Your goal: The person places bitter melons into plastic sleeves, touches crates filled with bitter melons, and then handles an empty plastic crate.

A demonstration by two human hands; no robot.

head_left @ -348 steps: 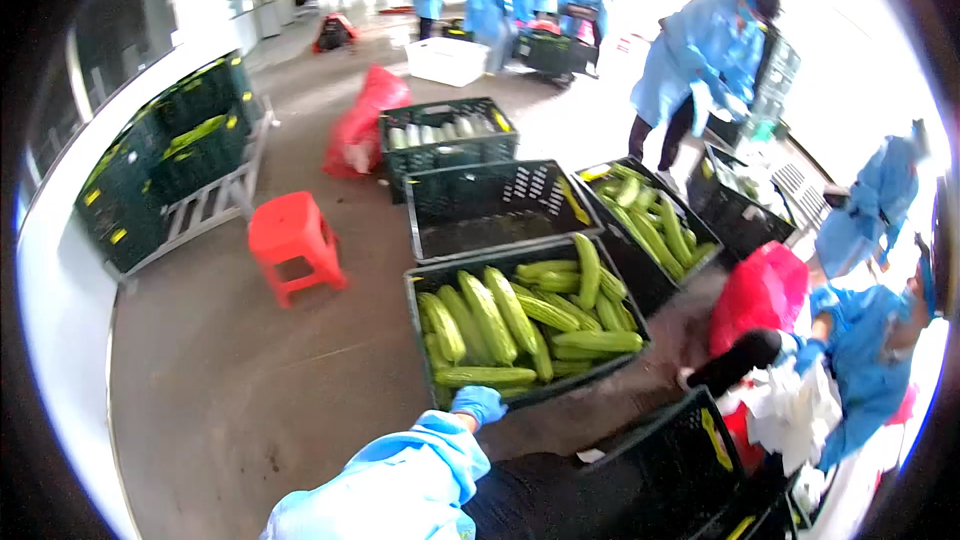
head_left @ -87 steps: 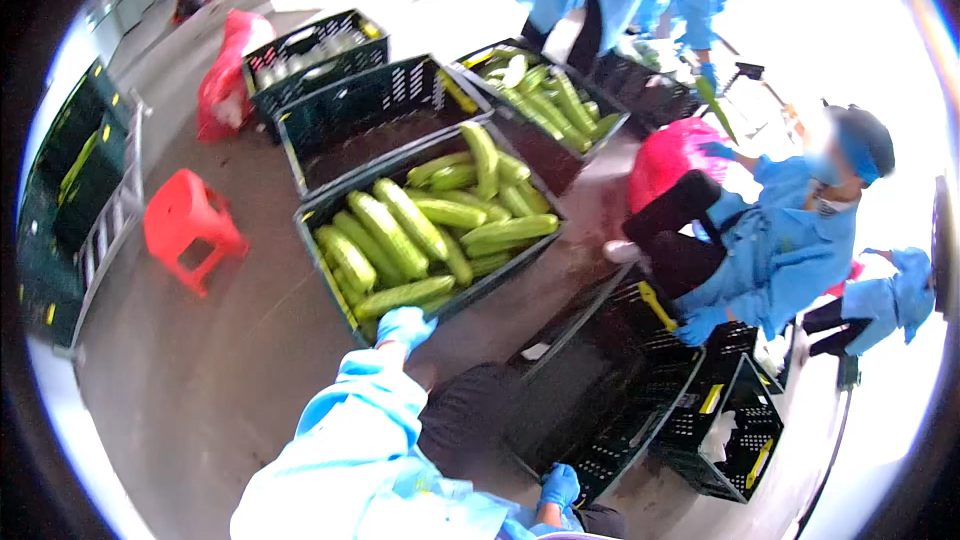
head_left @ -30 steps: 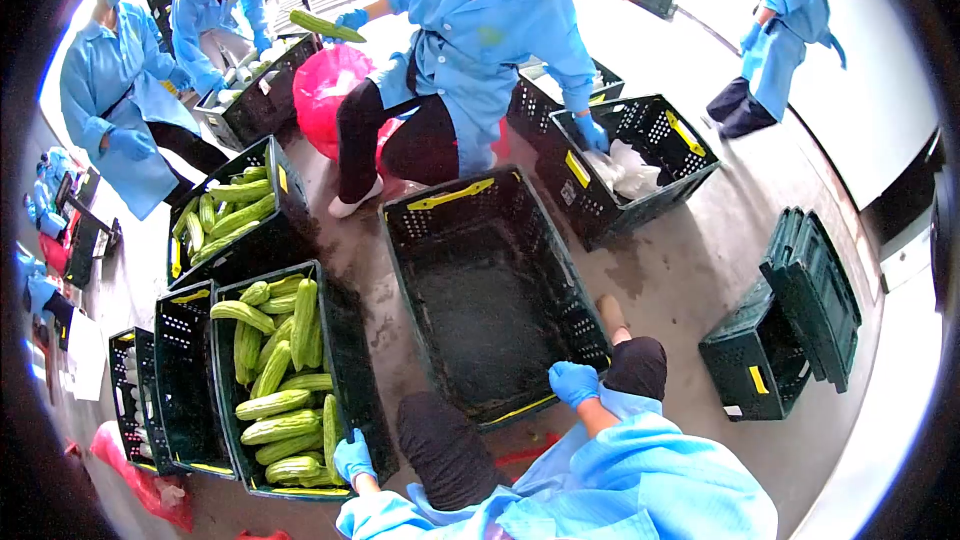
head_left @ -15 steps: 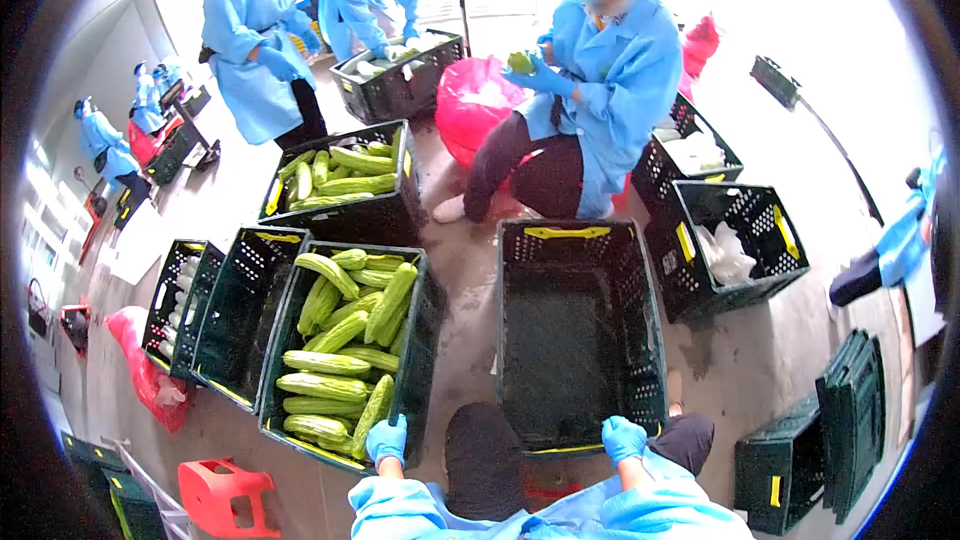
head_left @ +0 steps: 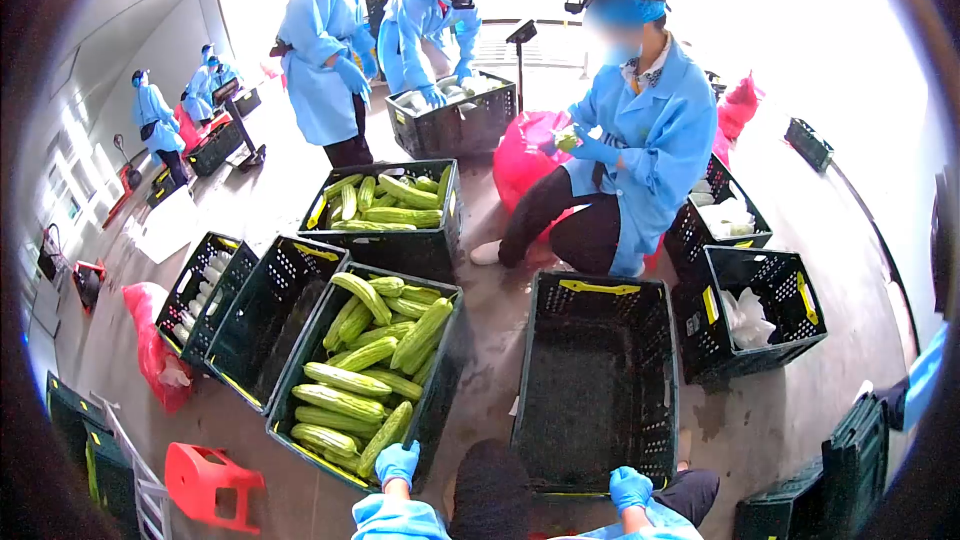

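Observation:
My left hand [head_left: 397, 463], in a blue glove, is closed on the near rim of a dark green crate [head_left: 440, 380] at its right corner. Long green gourds [head_left: 340, 400] fill that crate. My right hand [head_left: 630, 488], also gloved, has its fingers curled at the near right rim of an empty dark crate [head_left: 590, 390] that stands between my knees. Whether it grips that rim or only rests there, I cannot tell. Beyond the empty crate a seated co-worker [head_left: 640, 155] in a blue gown holds a green gourd [head_left: 567, 138] in both hands.
Another gourd crate [head_left: 385, 210] stands behind, with an empty crate [head_left: 265, 310] at left. A red stool [head_left: 212, 485] is at lower left, pink bags [head_left: 525, 155] by the co-worker. Crates with white bags [head_left: 748, 320] stand right. Several people work farther back.
The view has swung from the left crates round to the front. The co-worker's gourd, earlier held out in one hand, is now in front of the chest. Both my hands remain at the crate rims.

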